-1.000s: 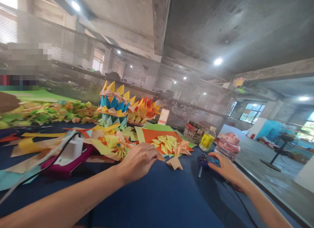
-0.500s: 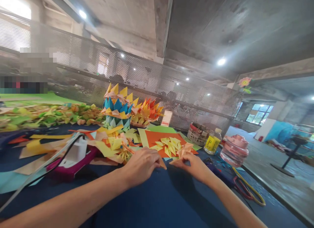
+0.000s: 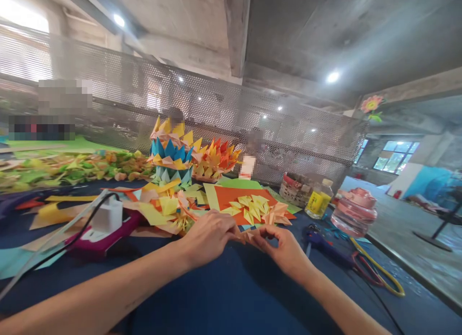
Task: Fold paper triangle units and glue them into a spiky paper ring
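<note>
My left hand (image 3: 209, 238) and my right hand (image 3: 282, 248) meet over the dark blue table (image 3: 231, 296), fingers pinched together on a small peach folded paper piece (image 3: 249, 236) between them. Just beyond lies an orange sheet (image 3: 231, 198) carrying several yellow folded triangles (image 3: 252, 206) and a peach folded cluster (image 3: 277, 213). A tall stacked paper model (image 3: 172, 152) in yellow, blue and pale teal stands further back, with an orange-red spiky one (image 3: 216, 160) beside it.
A white plug on a magenta block (image 3: 104, 224) with a cable sits at the left. A blue glue gun (image 3: 321, 242), a yellow-labelled bottle (image 3: 317, 200), a pink-lidded jar (image 3: 354, 212) and a small basket (image 3: 294, 187) stand at the right. Perforated metal screen (image 3: 216, 113) runs behind.
My right hand left the glue gun area at the right, came across to the middle and joined my left hand on the small peach paper piece.
</note>
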Motion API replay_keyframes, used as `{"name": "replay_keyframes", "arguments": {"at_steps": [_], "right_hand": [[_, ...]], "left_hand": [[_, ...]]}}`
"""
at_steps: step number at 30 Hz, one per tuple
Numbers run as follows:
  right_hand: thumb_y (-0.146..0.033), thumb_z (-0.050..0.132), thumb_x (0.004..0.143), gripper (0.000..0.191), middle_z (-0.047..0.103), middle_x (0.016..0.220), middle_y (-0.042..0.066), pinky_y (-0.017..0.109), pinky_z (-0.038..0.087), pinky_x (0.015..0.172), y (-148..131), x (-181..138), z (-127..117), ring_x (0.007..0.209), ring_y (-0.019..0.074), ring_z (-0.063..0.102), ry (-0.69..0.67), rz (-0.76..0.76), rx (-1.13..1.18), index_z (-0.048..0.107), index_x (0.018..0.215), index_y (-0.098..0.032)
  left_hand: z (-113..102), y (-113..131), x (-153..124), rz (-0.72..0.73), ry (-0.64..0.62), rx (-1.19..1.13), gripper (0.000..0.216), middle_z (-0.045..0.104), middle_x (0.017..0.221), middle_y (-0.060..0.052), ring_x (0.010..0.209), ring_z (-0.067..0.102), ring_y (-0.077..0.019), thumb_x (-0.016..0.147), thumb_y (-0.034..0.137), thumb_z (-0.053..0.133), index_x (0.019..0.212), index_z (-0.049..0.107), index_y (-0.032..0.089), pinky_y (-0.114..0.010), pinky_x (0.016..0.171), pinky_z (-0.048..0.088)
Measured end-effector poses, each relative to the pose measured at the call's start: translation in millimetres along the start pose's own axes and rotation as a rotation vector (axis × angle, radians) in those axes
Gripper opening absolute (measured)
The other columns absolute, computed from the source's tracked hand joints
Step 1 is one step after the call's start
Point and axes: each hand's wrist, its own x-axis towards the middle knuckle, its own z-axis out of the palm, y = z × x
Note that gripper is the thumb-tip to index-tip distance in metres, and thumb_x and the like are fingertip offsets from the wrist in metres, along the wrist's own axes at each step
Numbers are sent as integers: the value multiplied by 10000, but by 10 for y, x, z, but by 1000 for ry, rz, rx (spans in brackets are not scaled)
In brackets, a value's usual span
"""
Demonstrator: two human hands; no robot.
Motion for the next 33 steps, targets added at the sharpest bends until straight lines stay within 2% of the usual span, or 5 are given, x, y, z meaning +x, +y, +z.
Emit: {"name": "replay_keyframes", "arguments": {"at_steps": [12, 33], "right_hand": [[-340, 544, 870, 217, 715, 782, 0, 249, 460, 685, -6, -21, 46, 726, 154, 627, 51, -32, -87, 672, 758, -205], [-306, 576, 860, 208, 688, 726, -7, 251, 431, 642, -41, -38, 104, 691, 154, 616, 76, -101, -218, 624, 678, -217]], "left_hand": [[-3, 46, -17, 39, 25, 9, 160, 683, 729, 5, 727, 623, -163, 874, 164, 564, 757, 670, 189, -256, 720, 429], [27, 52, -37, 37, 44, 41, 154, 668, 715, 5, 714, 605, -166, 841, 116, 551, 727, 634, 180, -304, 774, 409]]}}
